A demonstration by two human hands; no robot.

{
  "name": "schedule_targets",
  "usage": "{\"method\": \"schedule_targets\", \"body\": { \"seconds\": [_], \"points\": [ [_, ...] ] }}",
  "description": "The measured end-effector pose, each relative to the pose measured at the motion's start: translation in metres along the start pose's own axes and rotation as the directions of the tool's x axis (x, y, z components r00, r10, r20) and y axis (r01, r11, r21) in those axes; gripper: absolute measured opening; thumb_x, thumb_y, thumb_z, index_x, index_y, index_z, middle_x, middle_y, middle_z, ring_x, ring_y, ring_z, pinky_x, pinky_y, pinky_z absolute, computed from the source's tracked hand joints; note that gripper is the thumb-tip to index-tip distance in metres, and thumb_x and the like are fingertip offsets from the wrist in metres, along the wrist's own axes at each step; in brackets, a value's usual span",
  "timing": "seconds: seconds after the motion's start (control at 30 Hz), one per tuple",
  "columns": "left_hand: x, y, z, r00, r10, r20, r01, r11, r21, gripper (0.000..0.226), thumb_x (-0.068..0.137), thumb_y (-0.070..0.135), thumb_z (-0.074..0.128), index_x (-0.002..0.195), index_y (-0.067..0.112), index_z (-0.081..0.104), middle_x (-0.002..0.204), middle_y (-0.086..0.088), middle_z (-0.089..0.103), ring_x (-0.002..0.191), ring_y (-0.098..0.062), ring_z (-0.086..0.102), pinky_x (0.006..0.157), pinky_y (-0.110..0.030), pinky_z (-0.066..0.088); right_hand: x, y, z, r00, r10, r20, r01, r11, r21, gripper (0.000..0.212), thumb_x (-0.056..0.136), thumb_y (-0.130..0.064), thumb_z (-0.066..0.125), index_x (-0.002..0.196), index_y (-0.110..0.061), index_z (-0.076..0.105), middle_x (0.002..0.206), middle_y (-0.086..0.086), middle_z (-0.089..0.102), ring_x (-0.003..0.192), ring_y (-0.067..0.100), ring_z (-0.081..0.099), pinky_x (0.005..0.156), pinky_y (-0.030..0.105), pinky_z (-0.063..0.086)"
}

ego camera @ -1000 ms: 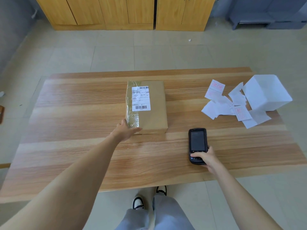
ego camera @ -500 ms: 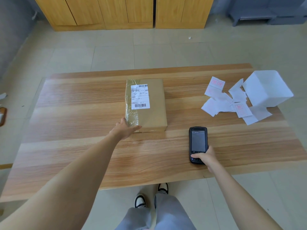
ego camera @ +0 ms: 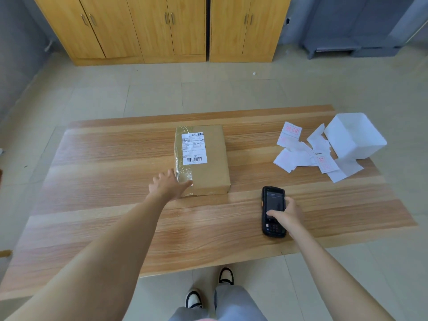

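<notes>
**Fig. – your bench, L to R.** Table [ego camera: 104, 205]: the L third is bare wood, w/ free room out to the L edge and the near edge. Your L hand [ego camera: 168, 185] lies at the near-L corner of the parcel [ego camera: 208, 172]. Its fingers are fairly straight along the parcel's L side and the thumb crosses the taped corner, touching but not wrapped round. The parcel lies flat at centre, long sides running away from you, w/ its label [ego camera: 194, 148] face up on the L half. A bare strip separates parcel and scanner [ego camera: 273, 202]. The scanner is R of centre by the near edge, screen up. Your R hand [ego camera: 286, 216] holds it, thumb on the face and fingers curled round its R side. Far R: paper slips [ego camera: 291, 156] overlap beside the white box [ego camera: 354, 137], which stands at the R edge.

Count: 1 parcel, 1 label (2 barcodes), 1 scanner, 1 white box. The slips overlap too much to count.
</notes>
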State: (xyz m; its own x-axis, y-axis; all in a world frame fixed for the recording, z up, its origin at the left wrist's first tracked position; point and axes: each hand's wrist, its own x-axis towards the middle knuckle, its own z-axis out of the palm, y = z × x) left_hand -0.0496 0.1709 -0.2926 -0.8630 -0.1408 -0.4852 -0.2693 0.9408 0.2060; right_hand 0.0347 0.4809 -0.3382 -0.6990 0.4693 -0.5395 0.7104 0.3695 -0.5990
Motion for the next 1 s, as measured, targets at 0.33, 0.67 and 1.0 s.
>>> {"method": "schedule_targets", "body": {
  "seconds": [0.33,0.67,1.0],
  "points": [
    [-0.017,0.025,-0.054,0.920,0.357,-0.164,-0.292,0.901,0.320,0.061,0.091,0.060,0.044,0.135,0.017,0.046,0.137,-0.007,0.047,0.127,-0.030,0.038,0.100,-0.042,0.031,-0.036,-0.092,0.002,0.877,-0.479,-0.027,0.437,0.821,-0.368,0.052,0.089,-0.040,0.059,0.134,-0.017,0.045,0.136,0.005,0.041,0.125,0.024,0.043,0.102,0.038,0.039],
    [-0.029,0.059,-0.045,0.879,0.463,-0.110,-0.407,0.851,0.331,0.057,0.092,0.056,0.045,0.136,0.019,0.046,0.134,-0.005,0.048,0.127,-0.027,0.039,0.103,-0.039,0.030,-0.044,-0.102,-0.012,0.847,-0.528,-0.054,0.448,0.766,-0.461,0.050,0.091,-0.037,0.056,0.134,-0.014,0.045,0.136,0.007,0.041,0.127,0.026,0.034,0.099,0.035,0.038],
    [-0.008,0.133,-0.025,0.870,0.490,-0.053,-0.441,0.822,0.362,0.057,0.092,0.053,0.049,0.135,0.016,0.047,0.134,-0.009,0.049,0.128,-0.030,0.039,0.104,-0.041,0.032,0.012,-0.070,-0.065,0.888,-0.454,-0.081,0.373,0.811,-0.451,0.051,0.091,-0.037,0.057,0.135,-0.016,0.044,0.135,0.009,0.041,0.123,0.027,0.040,0.097,0.037,0.040]
  ]
}}
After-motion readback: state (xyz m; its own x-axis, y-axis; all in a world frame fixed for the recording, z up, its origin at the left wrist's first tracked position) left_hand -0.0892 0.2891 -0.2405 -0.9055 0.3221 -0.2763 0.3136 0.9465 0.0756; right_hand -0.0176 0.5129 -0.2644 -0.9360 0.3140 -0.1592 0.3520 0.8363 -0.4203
